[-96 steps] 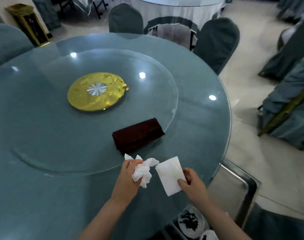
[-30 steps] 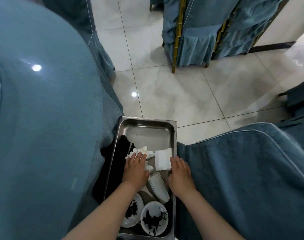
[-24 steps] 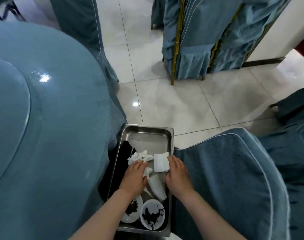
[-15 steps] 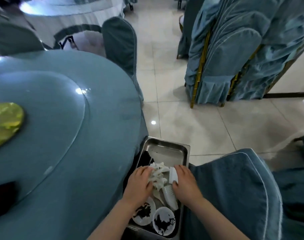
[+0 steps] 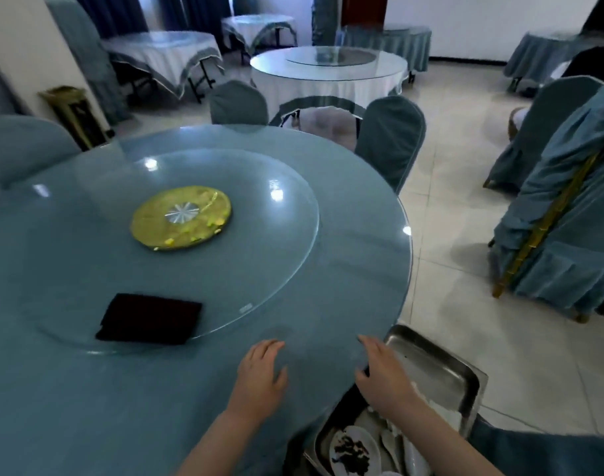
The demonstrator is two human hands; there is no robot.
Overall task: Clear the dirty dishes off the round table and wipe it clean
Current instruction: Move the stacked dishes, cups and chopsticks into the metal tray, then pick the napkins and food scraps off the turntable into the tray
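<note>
Both hands empty, left hand (image 5: 259, 371) and right hand (image 5: 379, 367) spread over the surface (image 5: 345, 269); dark cloth (image 5: 149, 319) looks soft, light, grab an edge.

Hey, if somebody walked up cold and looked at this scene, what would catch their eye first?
Probably the gold disc at the centre of the glass turntable, bright against the blue round table. Next, the dark folded cloth lying at the turntable's near edge. Then the two bare hands, left hand over the table and right hand at its rim, above a steel tray holding a dirty plate.
</note>
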